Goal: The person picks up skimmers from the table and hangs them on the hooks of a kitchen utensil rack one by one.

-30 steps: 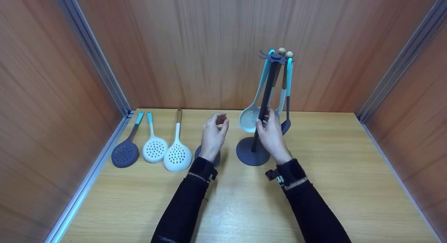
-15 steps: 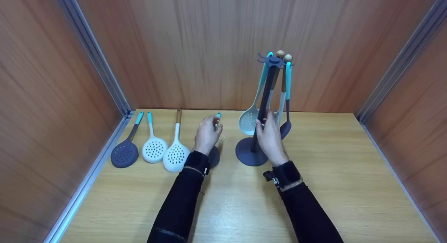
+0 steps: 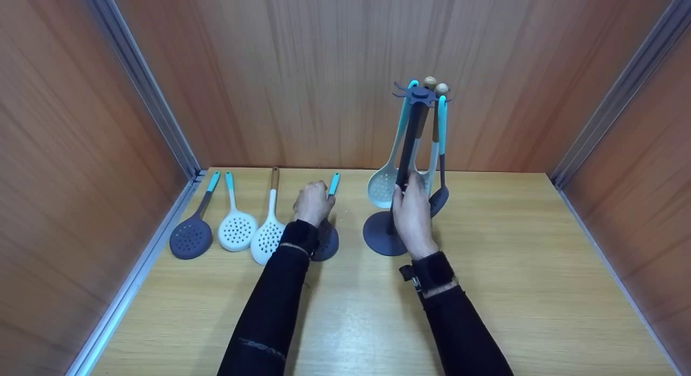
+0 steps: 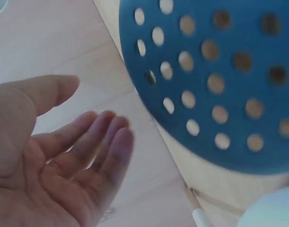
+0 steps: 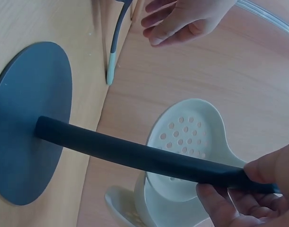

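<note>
My right hand (image 3: pixel 414 219) grips the upright pole of a dark utensil stand (image 3: pixel 408 149) with a round base. The right wrist view shows thumb and fingers around the pole (image 5: pixel 135 153). My left hand (image 3: pixel 313 204) is just above and left of a dark skimmer (image 3: pixel 327 243) with a turquoise handle, partly covering it in the head view. Nothing is between the left hand's relaxed fingers (image 4: pixel 104 151) in the left wrist view, apart from the perforated skimmer head. From the stand hang a pale slotted spoon (image 3: pixel 382 187), a dark ladle (image 3: pixel 440 199) and wooden-handled utensils, partly hidden.
Left on the table lie a dark skimmer (image 3: pixel 191 237), a pale skimmer with a turquoise handle (image 3: pixel 237 231) and a white one with a wooden handle (image 3: pixel 267 240). Wooden panels (image 3: pixel 324 68) enclose the table (image 3: pixel 513 246) at the back and sides.
My left hand has moved left and down toward the table, uncovering more of the dark skimmer and its turquoise handle. The right hand keeps hold of the stand, which shifts slightly left in view.
</note>
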Available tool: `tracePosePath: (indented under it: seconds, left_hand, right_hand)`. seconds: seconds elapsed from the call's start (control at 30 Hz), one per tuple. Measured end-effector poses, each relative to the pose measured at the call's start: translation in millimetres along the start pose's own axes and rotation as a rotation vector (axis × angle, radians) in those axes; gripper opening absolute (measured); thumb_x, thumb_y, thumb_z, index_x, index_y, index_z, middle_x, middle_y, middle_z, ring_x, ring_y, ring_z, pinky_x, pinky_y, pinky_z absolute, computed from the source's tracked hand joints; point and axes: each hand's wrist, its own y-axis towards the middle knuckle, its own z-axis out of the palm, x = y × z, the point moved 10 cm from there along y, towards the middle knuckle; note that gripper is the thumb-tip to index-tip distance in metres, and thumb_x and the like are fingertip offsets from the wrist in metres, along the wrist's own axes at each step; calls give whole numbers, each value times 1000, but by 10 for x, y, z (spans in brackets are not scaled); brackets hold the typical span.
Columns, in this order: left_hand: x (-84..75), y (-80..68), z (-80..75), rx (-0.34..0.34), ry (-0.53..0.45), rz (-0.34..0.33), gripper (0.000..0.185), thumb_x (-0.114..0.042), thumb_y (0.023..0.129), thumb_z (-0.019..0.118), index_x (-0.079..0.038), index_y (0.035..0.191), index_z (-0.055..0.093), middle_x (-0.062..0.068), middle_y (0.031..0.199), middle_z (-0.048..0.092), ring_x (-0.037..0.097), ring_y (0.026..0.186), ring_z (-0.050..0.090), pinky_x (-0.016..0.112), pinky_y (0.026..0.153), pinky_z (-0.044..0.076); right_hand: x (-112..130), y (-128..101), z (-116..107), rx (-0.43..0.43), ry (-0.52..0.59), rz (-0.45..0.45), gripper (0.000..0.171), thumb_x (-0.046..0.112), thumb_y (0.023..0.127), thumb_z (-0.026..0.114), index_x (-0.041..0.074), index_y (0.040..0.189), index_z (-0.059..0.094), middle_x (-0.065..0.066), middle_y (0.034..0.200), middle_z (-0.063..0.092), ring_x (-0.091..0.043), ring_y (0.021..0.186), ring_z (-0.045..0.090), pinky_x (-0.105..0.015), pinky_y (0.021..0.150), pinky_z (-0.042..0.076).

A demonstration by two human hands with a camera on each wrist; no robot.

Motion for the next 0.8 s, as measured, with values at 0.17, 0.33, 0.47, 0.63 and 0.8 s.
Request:
tracePosePath:
  seconds: [0.17,0.33,0.47,0.63,0.8]
  left_hand:
    - [15,2,102,136,93,-41,21,-23,97,71,-3,99,68,12,96,70,29,89,68,46,75,59]
    - [33,-18,203,232,130,-80,13,-17,95,71,-4,96,68,10,93,68,28,89,67,46,78,59]
    - [40,-15,274,268,134,-93,7,-11,94,70,-4,93,68,9,90,67,25,84,64,43,75,58]
    - [56,-15,317,274,132,-104,6,-8,90,73,-3,92,69,9,92,69,25,84,65,44,76,59]
    - [50,-19,331,277,128,-114,13,-13,89,77,-4,96,69,10,96,70,27,89,66,46,79,58]
  right_hand:
    - [2,-17,4,-13,-32,4,37,11,106,57,0,140,47,-19,126,61,-32,117,63,-46,95,56]
    - [-19,-44,7,-15,-45,28,37,12,106,57,1,140,47,-18,125,61,-31,115,63,-46,95,57]
    - [-33,-56,-4,-16,-58,38,34,13,107,57,2,137,49,-17,121,61,-29,110,64,-45,92,58]
    - [-4,-66,-16,-17,-55,14,34,12,107,57,1,138,48,-16,117,61,-30,106,64,-46,87,58]
    - [31,-66,-31,-30,-57,-10,35,10,106,56,-2,138,49,-18,117,61,-32,107,64,-47,87,56]
